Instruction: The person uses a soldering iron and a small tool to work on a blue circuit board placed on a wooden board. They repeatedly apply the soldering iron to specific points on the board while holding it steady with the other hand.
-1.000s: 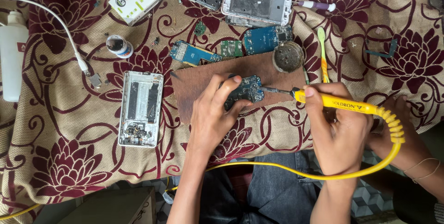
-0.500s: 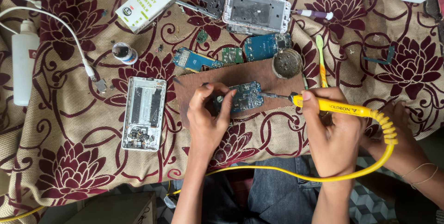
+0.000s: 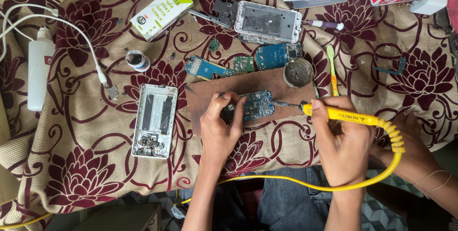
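The left hand (image 3: 220,128) is curled narrow, its fingertips pinching the near-left end of a small blue circuit board (image 3: 253,105) that lies on a brown wooden board (image 3: 200,102) near the front edge of the cloth-covered table (image 3: 71,164). The right hand (image 3: 344,140) is closed in a fist around the handle of a yellow soldering iron (image 3: 343,115), whose dark tip touches the right edge of the circuit board. The iron's yellow cord (image 3: 286,179) loops below both wrists; where it ends is cut off at the lower left.

At the wooden board's far right corner sits a round tin (image 3: 298,72). A white phone frame (image 3: 155,120) lies to its left. Another person's hand (image 3: 415,150) rests at the right edge, partly hidden behind the right hand. What the left thumb presses is hard to make out.
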